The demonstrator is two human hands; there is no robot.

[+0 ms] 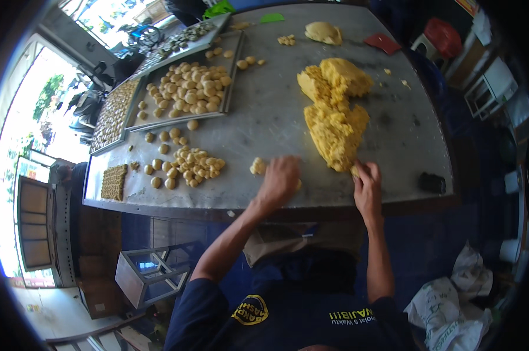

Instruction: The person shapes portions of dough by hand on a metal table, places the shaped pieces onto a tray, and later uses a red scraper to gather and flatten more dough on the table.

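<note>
My left hand (279, 178) is curled down on the metal table (247, 117), with a bit of pale dough peeking from beside it; what its fingers hold is hidden. A small pale dough lump (257, 166) sits just left of it. My right hand (367, 184) pinches yellow dough at the near tip of a large crumbly yellow mound (334, 131). Small round dough balls (197, 167) lie grouped to the left, beside a ridged tan slab (113, 182).
Metal trays of dough balls (188, 88) and small pieces (110, 114) line the left and back. A pale dough slab (323, 33), red scraper (382, 44) and dark object (432, 183) also lie on the table. A metal-framed stool (150, 275) and white sacks (446, 316) are below.
</note>
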